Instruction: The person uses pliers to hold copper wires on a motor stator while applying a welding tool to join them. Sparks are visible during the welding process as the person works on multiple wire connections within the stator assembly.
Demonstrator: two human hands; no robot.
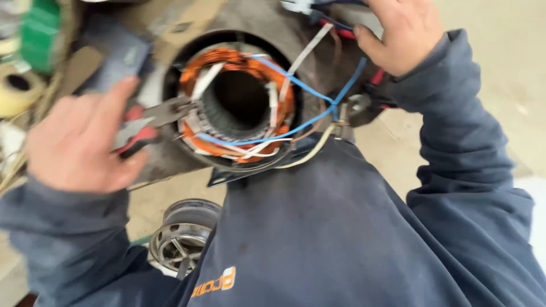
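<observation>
Pale concrete floor (512,68) fills the background, cluttered at far left with a yellowish roll of tape (17,90) and something green that is too blurred to identify. Moving right, your left hand (79,142) is clenched around the red-handled pliers (149,120), whose grey metal nose touches the left edge of the winding. At the centre, propped against your lap, sits the round dark metal motor housing (170,85), and inside it the ring of orange copper winding (227,59) around a hollow core. White insulating strips (206,79) are already tucked between the coils, and thin blue wire (296,85) loops across the right side and along the bottom, so some lacing and insulating looks done; loose blue and white ends trailing to the right suggest the tying is unfinished. Below the housing, by your knee, lies a round silver metal end cover (182,236), off the motor. At upper right, your right hand (401,34) rests on the housing's far rim, fingers curled over wires; whether it grips anything, you cannot tell from this view.
</observation>
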